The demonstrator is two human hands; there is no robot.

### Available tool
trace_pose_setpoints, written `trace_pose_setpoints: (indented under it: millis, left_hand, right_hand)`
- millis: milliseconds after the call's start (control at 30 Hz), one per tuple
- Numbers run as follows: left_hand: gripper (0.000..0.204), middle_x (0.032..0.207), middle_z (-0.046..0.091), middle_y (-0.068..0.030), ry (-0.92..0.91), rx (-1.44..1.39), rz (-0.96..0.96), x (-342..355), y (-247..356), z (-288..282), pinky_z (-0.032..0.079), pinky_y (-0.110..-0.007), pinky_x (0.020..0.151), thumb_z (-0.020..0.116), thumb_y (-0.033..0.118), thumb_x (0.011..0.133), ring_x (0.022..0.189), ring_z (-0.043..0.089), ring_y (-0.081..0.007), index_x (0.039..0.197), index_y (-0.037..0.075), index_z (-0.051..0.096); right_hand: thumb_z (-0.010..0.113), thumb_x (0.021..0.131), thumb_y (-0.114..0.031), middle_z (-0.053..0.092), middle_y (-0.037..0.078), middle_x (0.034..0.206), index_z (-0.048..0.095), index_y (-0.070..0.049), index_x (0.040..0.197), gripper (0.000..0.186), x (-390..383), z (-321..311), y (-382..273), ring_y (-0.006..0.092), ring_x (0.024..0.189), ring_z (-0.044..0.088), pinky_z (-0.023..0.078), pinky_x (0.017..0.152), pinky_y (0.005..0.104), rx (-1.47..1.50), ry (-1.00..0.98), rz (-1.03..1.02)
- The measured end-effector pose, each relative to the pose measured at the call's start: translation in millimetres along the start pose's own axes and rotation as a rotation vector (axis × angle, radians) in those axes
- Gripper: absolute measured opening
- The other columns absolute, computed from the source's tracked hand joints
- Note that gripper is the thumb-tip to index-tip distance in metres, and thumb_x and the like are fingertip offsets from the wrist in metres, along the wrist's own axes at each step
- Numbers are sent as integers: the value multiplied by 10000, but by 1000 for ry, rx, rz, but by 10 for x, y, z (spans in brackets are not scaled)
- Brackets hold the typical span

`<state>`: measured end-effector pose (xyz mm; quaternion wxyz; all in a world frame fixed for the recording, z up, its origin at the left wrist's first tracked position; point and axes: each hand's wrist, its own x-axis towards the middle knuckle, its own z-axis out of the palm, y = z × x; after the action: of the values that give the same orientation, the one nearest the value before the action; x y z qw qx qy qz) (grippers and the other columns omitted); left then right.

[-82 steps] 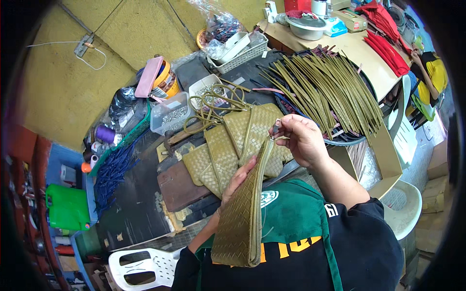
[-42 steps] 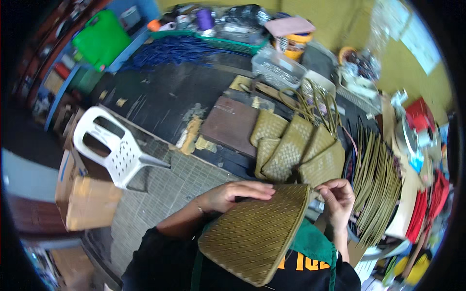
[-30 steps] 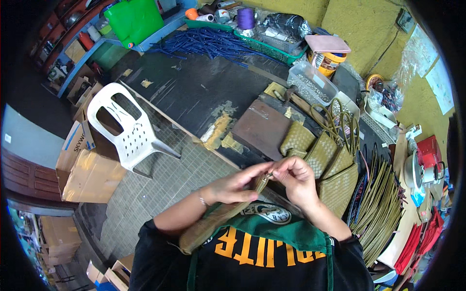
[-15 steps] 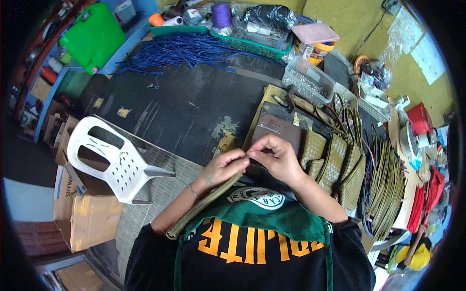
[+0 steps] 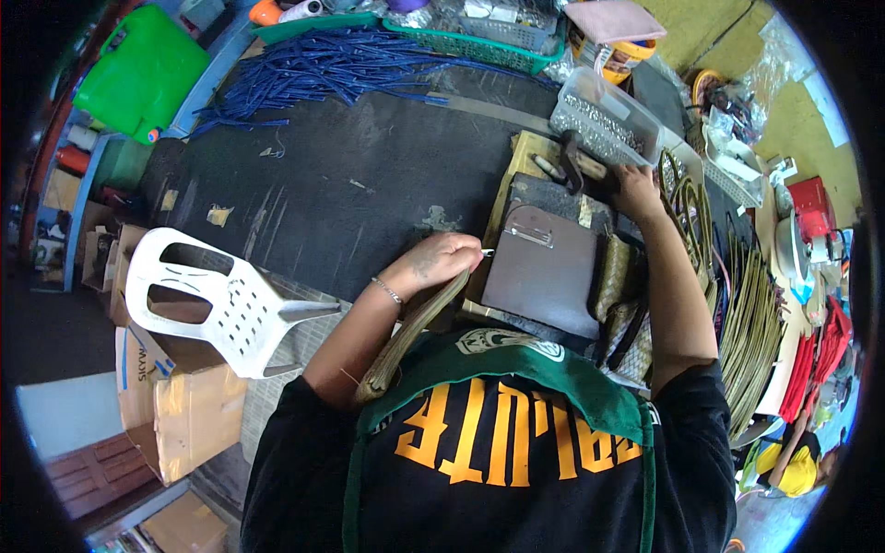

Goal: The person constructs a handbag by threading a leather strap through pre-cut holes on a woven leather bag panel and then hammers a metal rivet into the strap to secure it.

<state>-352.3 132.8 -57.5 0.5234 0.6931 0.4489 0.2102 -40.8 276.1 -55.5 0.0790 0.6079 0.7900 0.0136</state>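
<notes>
My left hand is closed on the zipped end of an olive woven pouch, beside a small metal piece; the pouch hangs edge-on along my chest. My right hand reaches to a dark tool and a pale wooden handle, below a clear box of metal fittings; its fingers are curled, and what they hold is unclear. Between my hands lies a brown slab on the worktable. More woven pouches with looped straps are partly hidden by my right arm.
Blue strips and baskets line the back. Olive strips and red material sit right. A white chair, cardboard boxes and a green jerrycan are left. A person in yellow is at far right.
My right hand has left the pouch's zipper end and moved up and right to the tools. My left hand still holds the pouch, now slightly higher.
</notes>
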Motion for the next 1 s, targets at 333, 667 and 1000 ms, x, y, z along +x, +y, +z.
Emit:
trace_pose_setpoints:
  millis: [333, 667, 1000]
  left_hand:
    - [299, 585, 497, -117, -172, -44, 81, 104, 153, -36, 381, -310, 564, 411, 231, 798, 563, 478, -185, 645, -13, 487]
    - [248, 630, 507, -17, -63, -95, -65, 108, -99, 46, 387, -243, 577, 508, 247, 821, 607, 458, -92, 717, 21, 516]
    - [173, 637, 495, 25, -98, -323, 9, 115, -21, 133, 382, -206, 558, 591, 150, 778, 615, 441, -46, 694, 50, 477]
  right_hand:
    - [443, 747, -168, 586, 123, 921, 526, -56, 951, 247, -84, -288, -319, 297, 1016, 456, 204, 920, 571, -269, 16, -15]
    - [430, 754, -159, 604, 133, 908, 588, -66, 892, 229, 9, -485, -490, 245, 865, 588, 259, 925, 472, -191, -69, 29]
    - [599, 763, -283, 583, 96, 838, 501, -49, 1049, 382, -254, -1093, -56, 140, 779, 514, 408, 704, 261, 867, 174, -60]
